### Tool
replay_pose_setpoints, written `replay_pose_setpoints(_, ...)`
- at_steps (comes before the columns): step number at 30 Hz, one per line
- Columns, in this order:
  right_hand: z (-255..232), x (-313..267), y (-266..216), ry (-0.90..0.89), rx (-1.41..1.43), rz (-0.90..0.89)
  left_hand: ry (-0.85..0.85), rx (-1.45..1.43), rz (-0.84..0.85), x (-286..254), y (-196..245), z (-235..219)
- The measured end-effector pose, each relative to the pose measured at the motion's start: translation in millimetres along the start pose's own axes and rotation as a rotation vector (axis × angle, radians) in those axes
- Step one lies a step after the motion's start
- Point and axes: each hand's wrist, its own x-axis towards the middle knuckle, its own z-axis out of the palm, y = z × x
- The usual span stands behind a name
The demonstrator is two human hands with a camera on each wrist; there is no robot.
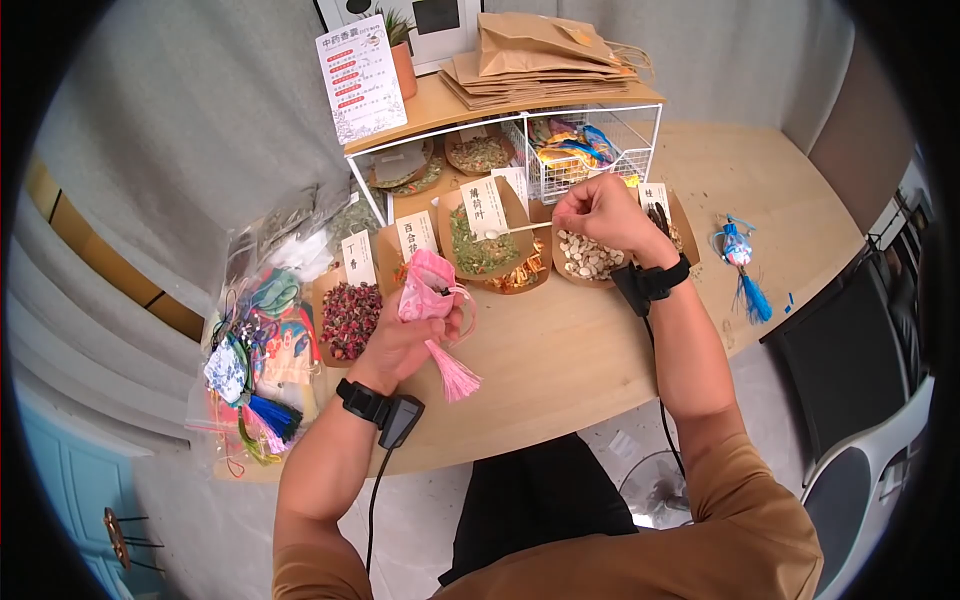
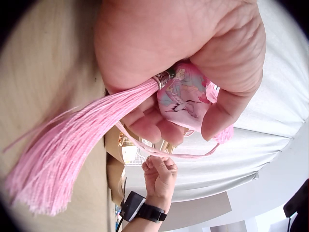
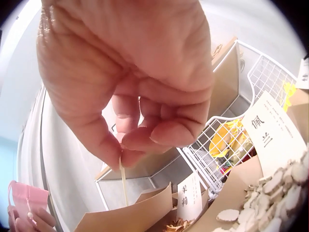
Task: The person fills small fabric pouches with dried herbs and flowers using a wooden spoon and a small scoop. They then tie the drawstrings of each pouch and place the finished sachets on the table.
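My left hand [image 1: 393,352] holds a pink drawstring sachet [image 1: 425,288] upright, its mouth open at the top. The left wrist view shows a printed pattern on the cloth, a cord loop and a long pink tassel [image 2: 82,133] hanging below a metal bead. My right hand [image 1: 606,214] pinches the thin pale handle of a small spoon [image 1: 520,229] between thumb and fingertips. The spoon's head lies over the paper tray of green dried leaves [image 1: 472,250]. Below the right hand stands a tray of whitish dried slices [image 1: 588,258].
Dried rosebuds [image 1: 350,322] fill a tray at left, beside a heap of tasselled sachets [image 1: 262,350]. Behind stands a shelf [image 1: 410,124] bearing paper bags [image 1: 545,60], with a wire basket [image 1: 580,172] beneath. A blue sachet [image 1: 737,248] lies at right.
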Motion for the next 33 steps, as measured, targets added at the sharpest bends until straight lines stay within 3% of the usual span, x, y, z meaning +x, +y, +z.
replay_pose_setpoints(5,2,-4,-9,-0.098,-0.098,0.024,-0.013,0.015,-0.001,1,-1,-2)
replay_pose_setpoints(11,9,-4,-15,-0.158,0.034,0.121,-0.011,0.003,-0.006,1,-1,-3)
replay_pose_setpoints(33,25,10,20,-0.080,0.502,0.284,-0.022,0.017,0.019,1,-1,-4)
